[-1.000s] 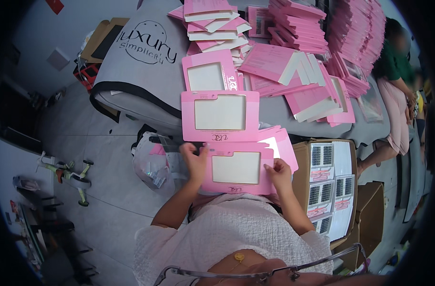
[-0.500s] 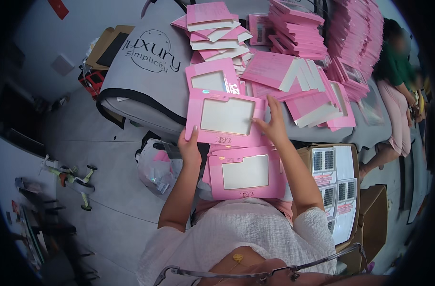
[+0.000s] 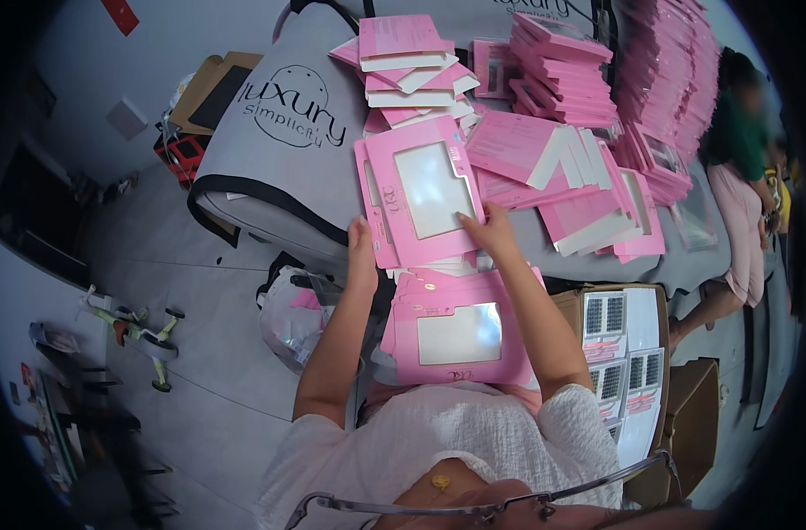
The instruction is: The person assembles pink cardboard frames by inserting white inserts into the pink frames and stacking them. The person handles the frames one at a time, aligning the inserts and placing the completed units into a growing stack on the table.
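A flat pink box with a clear window (image 3: 420, 193) lies on a small stack of the same boxes at the near edge of the grey-covered table (image 3: 270, 168). My left hand (image 3: 361, 256) rests against the stack's lower left edge. My right hand (image 3: 487, 230) presses its fingers on the top box's lower right corner. Another pink window box (image 3: 456, 331) lies on my lap on top of several more, with neither hand on it.
Heaps of folded pink boxes (image 3: 544, 150) and tall pink stacks (image 3: 668, 79) cover the table. A carton of packed trays (image 3: 619, 353) stands to my right, a plastic bag (image 3: 292, 314) at my left. Another person (image 3: 738, 177) sits at the right. A small toy trike (image 3: 138, 331) stands on the floor.
Both hands left the box on my lap and reached forward to the table. They now rest on the pink window box on the stack there.
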Tool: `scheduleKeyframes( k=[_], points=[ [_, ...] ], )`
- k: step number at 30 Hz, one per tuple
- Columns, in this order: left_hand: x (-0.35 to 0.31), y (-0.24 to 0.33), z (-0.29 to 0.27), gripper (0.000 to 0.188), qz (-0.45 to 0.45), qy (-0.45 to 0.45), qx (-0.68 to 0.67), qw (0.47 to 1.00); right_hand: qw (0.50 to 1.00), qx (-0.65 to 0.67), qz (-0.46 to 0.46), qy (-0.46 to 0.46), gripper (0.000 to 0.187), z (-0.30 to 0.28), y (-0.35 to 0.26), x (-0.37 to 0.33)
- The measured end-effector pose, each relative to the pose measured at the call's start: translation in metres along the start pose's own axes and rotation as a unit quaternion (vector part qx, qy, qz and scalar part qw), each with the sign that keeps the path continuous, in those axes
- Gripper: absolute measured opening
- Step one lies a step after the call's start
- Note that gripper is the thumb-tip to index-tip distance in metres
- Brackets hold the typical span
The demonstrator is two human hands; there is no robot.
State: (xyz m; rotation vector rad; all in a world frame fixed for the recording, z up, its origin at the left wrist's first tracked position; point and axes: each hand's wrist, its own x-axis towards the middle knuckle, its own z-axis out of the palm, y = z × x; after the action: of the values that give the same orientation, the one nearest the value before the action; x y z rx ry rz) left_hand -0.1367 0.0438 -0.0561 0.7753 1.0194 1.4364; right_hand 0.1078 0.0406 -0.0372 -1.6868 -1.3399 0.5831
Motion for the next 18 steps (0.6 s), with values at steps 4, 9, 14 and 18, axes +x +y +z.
scheduleKeyframes(
  k=[4, 9, 14, 18],
  points=[
    [0.001, 0.004, 0.004, 0.050, -0.018, -0.021, 0.072, 0.997, 0.982, 0.096, 0.047, -0.155, 0.074, 0.006, -0.019, -0.004],
    [-0.009, 0.006, 0.017, 0.050, -0.039, -0.072, 0.019, 0.996, 0.994, 0.039, 0.081, -0.057, 0.085, 0.026, -0.011, -0.019],
    [-0.024, -0.004, 0.026, 0.054, -0.003, -0.047, 0.079, 0.996, 0.981, 0.142, 0.106, -0.076, 0.092, 0.024, 0.001, -0.021],
    [-0.031, 0.018, 0.019, 0.050, -0.041, -0.087, 0.040, 0.995, 0.931, 0.266, 0.221, -0.118, 0.099, -0.014, -0.033, -0.023]
  ],
)
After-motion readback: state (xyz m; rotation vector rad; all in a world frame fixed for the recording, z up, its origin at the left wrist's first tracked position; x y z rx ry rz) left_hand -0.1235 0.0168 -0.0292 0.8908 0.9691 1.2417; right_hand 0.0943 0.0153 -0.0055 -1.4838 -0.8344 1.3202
